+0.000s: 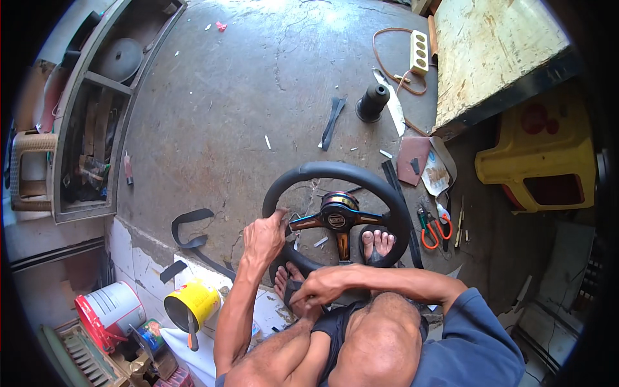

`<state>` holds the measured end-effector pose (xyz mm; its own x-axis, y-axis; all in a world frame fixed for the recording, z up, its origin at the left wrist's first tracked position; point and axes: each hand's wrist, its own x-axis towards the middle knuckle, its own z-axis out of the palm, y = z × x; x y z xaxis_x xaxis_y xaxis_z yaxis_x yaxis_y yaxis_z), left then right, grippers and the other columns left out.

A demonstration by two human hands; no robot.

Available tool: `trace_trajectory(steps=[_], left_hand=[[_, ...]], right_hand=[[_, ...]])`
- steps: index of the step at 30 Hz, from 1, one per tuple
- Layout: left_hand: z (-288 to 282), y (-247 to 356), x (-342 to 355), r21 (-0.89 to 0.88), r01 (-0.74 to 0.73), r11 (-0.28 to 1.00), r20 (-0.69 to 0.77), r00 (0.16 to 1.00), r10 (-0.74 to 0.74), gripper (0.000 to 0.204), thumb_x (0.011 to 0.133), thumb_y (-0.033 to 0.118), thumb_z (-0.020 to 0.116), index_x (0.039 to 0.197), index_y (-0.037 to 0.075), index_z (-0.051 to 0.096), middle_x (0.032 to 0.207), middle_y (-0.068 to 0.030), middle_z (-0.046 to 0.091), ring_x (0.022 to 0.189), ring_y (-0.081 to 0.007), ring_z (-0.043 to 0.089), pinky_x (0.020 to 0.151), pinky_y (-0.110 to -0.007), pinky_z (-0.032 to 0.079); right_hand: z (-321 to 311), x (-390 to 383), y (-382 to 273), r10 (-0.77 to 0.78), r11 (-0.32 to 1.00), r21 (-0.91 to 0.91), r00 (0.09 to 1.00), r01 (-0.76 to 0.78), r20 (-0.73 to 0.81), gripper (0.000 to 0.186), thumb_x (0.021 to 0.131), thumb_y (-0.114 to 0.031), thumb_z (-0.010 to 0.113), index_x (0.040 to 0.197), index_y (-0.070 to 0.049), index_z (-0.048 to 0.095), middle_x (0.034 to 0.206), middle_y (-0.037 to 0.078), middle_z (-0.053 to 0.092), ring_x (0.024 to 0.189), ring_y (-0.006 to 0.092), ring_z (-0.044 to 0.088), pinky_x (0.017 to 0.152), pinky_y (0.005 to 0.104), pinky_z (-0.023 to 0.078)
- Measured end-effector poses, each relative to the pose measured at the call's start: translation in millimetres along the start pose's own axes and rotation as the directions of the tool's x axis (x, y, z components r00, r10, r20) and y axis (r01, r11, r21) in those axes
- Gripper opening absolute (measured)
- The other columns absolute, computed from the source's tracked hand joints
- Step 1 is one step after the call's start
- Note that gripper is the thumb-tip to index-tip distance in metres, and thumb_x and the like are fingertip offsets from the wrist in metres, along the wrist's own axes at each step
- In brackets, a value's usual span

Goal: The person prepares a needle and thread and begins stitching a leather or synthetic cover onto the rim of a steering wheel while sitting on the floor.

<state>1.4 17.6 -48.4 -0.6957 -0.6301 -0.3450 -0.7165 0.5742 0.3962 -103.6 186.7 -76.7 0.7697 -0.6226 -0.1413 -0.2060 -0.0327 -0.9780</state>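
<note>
A black steering wheel [334, 170] with a multicoloured hub and spokes lies over my sandalled feet [377, 245]. My left hand [263, 238] is closed round the left side of its rim. My right hand [317, 288] is low by the bottom left of the wheel, just above my left foot, its fingers curled; what they hold, if anything, I cannot make out. Orange-handled scissors and pliers [431, 229] lie to the right of the wheel. Black strips [190, 229] lie on the floor to the left.
A black spool [373, 103], power strip [418, 53] and pink sheet [412, 158] lie on the floor [245, 97]. A worn board [490, 45] and yellow plastic stool [535, 155] are right, shelving [77, 129] left, and a yellow can [193, 303] and white bucket [113, 309] lower left.
</note>
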Motion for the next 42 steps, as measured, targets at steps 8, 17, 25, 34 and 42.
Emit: trace_trajectory(steps=[8, 17, 25, 34, 42], left_hand=[[17, -5, 12, -0.024, 0.119, 0.993, 0.059, 0.991, -0.117, 0.025, 0.094, 0.030, 0.066, 0.104, 0.013, 0.080, 0.087, -0.0242, 0.073, 0.086, -0.0436, 0.073, 0.080, -0.052, 0.058], [27, 13, 20, 0.000, 0.209, 0.978, -0.036, 0.977, -0.208, 0.027, 0.094, 0.033, 0.068, 0.100, 0.009, 0.079, 0.086, -0.0249, 0.073, 0.086, -0.0466, 0.072, 0.079, -0.053, 0.057], [14, 11, 1, -0.288, 0.198, 0.937, -0.171, 0.952, -0.254, 0.026, 0.095, 0.030, 0.068, 0.104, 0.008, 0.077, 0.082, -0.0221, 0.073, 0.083, -0.0428, 0.073, 0.073, -0.048, 0.057], [72, -56, -67, -0.438, 0.214, 0.873, -0.376, 0.839, -0.393, 0.041, 0.097, 0.026, 0.068, 0.127, -0.001, 0.059, 0.102, -0.0175, 0.071, 0.097, -0.0291, 0.071, 0.085, -0.040, 0.055], [47, -52, -82, -0.589, 0.414, 0.694, 0.144, 0.899, -0.414, 0.026, 0.099, 0.023, 0.065, 0.102, -0.003, 0.071, 0.078, -0.0117, 0.070, 0.069, -0.0152, 0.064, 0.063, -0.032, 0.050]], right_hand=[[-22, -94, -19, 0.219, 0.962, 0.232, 0.917, -0.145, -0.334, 0.049, 0.096, -0.028, 0.065, 0.137, -0.002, 0.060, 0.118, 0.022, 0.071, 0.111, 0.0409, 0.067, 0.097, 0.0478, 0.050], [-27, -192, -53, 0.268, 0.905, 0.423, 0.836, -0.048, -0.479, 0.035, 0.099, -0.026, 0.071, 0.126, -0.003, 0.071, 0.103, 0.010, 0.076, 0.092, 0.0235, 0.072, 0.087, 0.0355, 0.056], [38, -265, 30, 0.471, 0.173, 0.275, -0.166, -0.946, -0.866, 0.055, 0.085, -0.014, 0.073, 0.135, 0.002, 0.055, 0.116, 0.024, 0.061, 0.110, 0.0424, 0.063, 0.090, 0.0457, 0.053], [36, -248, 42, 0.263, 0.465, 0.456, -0.373, -0.759, -0.890, 0.055, 0.089, -0.008, 0.069, 0.141, 0.002, 0.053, 0.125, 0.021, 0.055, 0.109, 0.0357, 0.061, 0.096, 0.0427, 0.051], [-42, -179, -65, 0.093, 0.794, 0.247, -0.292, -0.555, -0.952, 0.028, 0.095, -0.003, 0.063, 0.122, 0.001, 0.066, 0.113, 0.013, 0.064, 0.096, 0.0227, 0.067, 0.083, 0.0339, 0.055]])
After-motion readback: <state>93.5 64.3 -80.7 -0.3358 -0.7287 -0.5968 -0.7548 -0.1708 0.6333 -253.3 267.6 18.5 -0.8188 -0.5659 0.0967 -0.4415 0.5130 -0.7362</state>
